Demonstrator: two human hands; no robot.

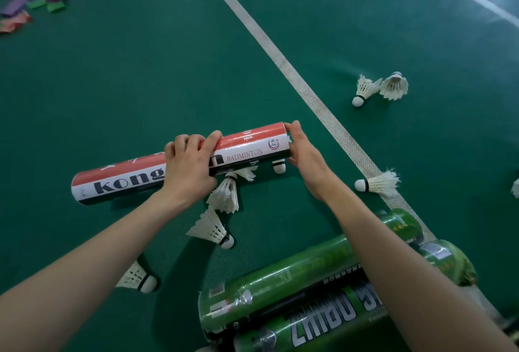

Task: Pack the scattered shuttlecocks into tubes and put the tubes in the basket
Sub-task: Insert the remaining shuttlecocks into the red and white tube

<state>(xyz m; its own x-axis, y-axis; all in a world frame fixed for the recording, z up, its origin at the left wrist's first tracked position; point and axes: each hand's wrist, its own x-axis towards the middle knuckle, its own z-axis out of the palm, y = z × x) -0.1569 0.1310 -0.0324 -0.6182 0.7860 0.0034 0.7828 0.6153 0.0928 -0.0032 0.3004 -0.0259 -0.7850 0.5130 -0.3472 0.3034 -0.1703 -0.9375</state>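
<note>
Your left hand [188, 166] grips the red tube [118, 180] around its middle, low over the court floor [140, 84], and your right hand [304, 155] clasps its right end. Tip that end down and anything inside could slide out; I cannot tell whether it is capped. Loose shuttlecocks [224, 197] number at least eight: four or five below the tube, four to its right. At least two green tubes [280, 281] lie below it.

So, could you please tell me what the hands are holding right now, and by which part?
Both hold the red, white and black tube: the left hand grips its middle, the right hand cups its right end.
</note>
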